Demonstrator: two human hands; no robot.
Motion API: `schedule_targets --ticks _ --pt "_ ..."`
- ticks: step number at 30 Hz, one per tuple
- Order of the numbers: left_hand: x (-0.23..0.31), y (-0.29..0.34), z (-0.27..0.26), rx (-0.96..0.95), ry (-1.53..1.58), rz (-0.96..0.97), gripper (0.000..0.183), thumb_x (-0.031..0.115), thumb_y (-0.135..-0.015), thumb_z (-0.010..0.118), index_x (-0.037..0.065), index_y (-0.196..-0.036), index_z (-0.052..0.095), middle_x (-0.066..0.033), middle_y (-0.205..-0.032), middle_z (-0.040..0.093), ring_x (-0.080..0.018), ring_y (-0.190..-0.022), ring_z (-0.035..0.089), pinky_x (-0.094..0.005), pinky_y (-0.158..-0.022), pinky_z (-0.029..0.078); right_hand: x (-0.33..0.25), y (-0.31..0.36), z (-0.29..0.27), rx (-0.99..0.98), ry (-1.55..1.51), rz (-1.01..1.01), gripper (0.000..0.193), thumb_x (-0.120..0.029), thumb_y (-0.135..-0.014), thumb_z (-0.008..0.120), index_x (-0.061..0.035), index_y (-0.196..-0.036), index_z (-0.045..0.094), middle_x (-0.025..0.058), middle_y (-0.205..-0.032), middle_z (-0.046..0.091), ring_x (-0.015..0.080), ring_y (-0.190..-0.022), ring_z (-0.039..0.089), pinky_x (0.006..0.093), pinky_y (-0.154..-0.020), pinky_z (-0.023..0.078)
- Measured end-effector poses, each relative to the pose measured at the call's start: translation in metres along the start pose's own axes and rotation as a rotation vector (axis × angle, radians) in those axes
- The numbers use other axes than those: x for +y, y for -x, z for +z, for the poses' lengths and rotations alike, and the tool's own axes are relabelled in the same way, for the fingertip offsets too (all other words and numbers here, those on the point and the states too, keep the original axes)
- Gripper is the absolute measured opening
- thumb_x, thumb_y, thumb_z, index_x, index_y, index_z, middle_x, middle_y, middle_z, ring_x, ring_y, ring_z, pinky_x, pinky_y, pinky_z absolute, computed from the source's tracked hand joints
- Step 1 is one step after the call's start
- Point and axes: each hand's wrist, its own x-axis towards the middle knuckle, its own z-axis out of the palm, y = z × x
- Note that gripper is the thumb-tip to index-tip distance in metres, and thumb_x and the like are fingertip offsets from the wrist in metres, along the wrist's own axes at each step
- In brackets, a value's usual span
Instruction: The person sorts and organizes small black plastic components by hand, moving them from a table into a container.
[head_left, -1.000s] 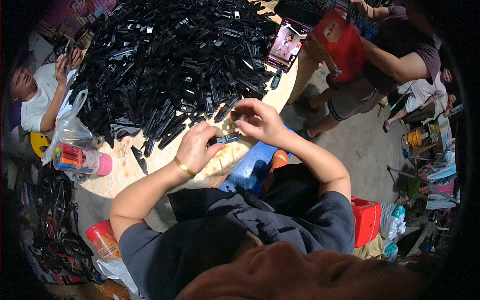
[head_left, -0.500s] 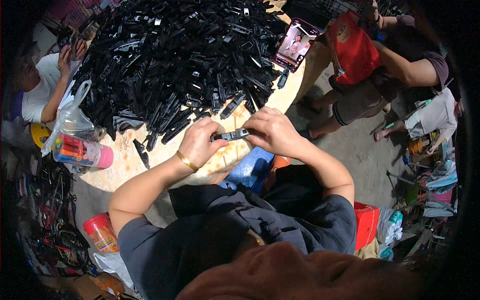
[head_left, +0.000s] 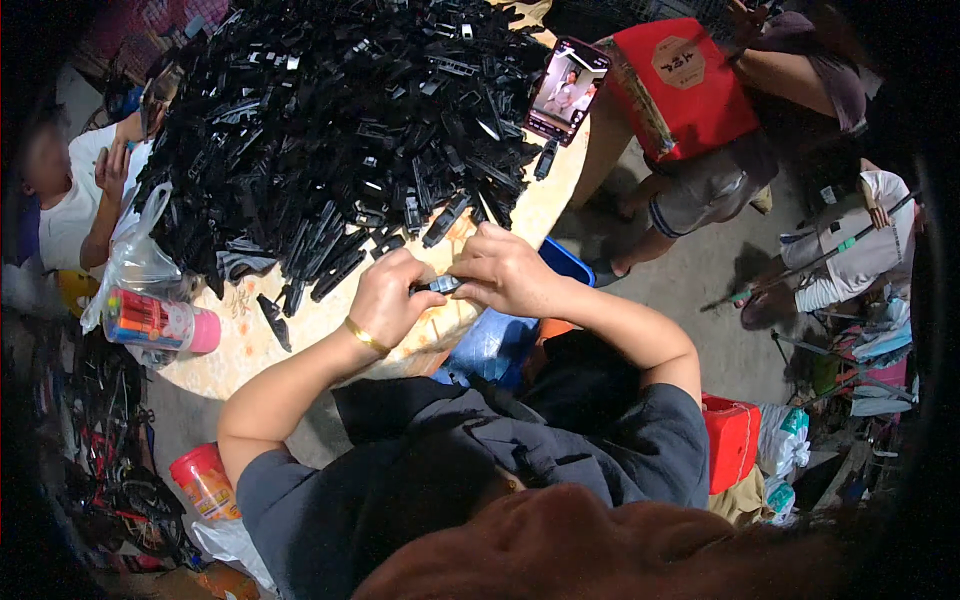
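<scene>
Over the near edge of the table [head_left: 205, 368], a small black plastic part [head_left: 438, 286] with a greyish top is pinched between my two hands. My left hand [head_left: 386, 298] grips its left end with thumb and bent fingers. At the other end, the fingers of my right hand [head_left: 507, 275] close on it and partly cover it. Just beyond my hands lies a large heap of similar black plastic parts [head_left: 330, 130], several of them long and narrow. One loose black part [head_left: 273, 321] rests apart on the pale flowered cloth, left of my hands.
A lit phone [head_left: 566, 92] stands at the table's right edge. On the left are a clear plastic bag [head_left: 145, 250] and a jar of coloured pens [head_left: 160, 322]. A person [head_left: 85, 195] sits at the left; another, right, carries a red box [head_left: 680, 90]. Below sits a blue bin [head_left: 490, 345].
My hands have drawn closer together around the black part, covering more of it. The person on the right has shifted the red box, which now shows its broad face. My view has moved slightly.
</scene>
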Motion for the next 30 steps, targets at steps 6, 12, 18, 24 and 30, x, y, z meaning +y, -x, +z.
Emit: schedule_targets --ticks 6,12,18,24,30 --pt "0.005 -0.005 -0.008 -0.117 0.025 -0.091 0.024 0.014 -0.059 0.074 0.002 -0.073 0.059 -0.0096 -0.068 0.052 -0.0251 -0.065 0.053 -0.0333 -0.061 0.043 -0.002 0.004 0.004 0.038 0.022 0.015 0.025 -0.017 -0.064 0.069 -0.0051 -0.085 0.061 0.0065 -0.075 0.054 0.026 -0.072 0.049 0.0341 -0.066 0.041" --pt "0.011 -0.007 -0.011 -0.196 0.184 -0.094 0.021 0.016 -0.068 0.071 0.001 -0.076 0.058 -0.0094 -0.07 0.052 -0.0184 -0.061 0.053 -0.0283 -0.056 0.043 -0.004 0.02 -0.032 -0.415 -0.185 0.016 0.021 -0.016 -0.065 0.067 -0.0031 -0.08 0.06 0.0096 -0.075 0.057 0.0286 -0.075 0.053 0.0357 -0.066 0.043" --pt "0.009 -0.006 -0.006 -0.116 0.129 0.087 0.009 0.008 -0.073 0.063 0.001 -0.077 0.058 -0.0113 -0.071 0.054 -0.0242 -0.064 0.055 -0.0308 -0.058 0.044 -0.02 0.029 -0.025 -0.709 0.102 0.186 0.031 -0.025 -0.069 0.066 -0.0034 -0.091 0.059 0.0141 -0.078 0.057 0.0325 -0.078 0.057 0.0407 -0.065 0.045" --pt "0.007 -0.004 -0.002 -0.148 0.047 0.235 0.01 0.01 -0.071 0.062 0.003 -0.077 0.058 -0.0108 -0.07 0.054 -0.0283 -0.07 0.053 -0.0347 -0.064 0.043 -0.019 0.035 -0.019 -0.77 0.088 0.173 0.034 -0.027 -0.071 0.065 -0.0038 -0.096 0.059 0.0144 -0.079 0.057 0.0328 -0.079 0.057 0.0411 -0.065 0.045" --pt "0.007 -0.003 -0.001 -0.19 -0.023 0.275 0.01 0.012 -0.07 0.063 0.005 -0.076 0.058 -0.0096 -0.073 0.053 -0.0276 -0.072 0.052 -0.0349 -0.065 0.043 -0.017 0.036 -0.016 -0.802 0.06 0.167 0.037 -0.027 -0.071 0.065 -0.0041 -0.099 0.058 0.0151 -0.082 0.058 0.0326 -0.08 0.057 0.0408 -0.067 0.045"
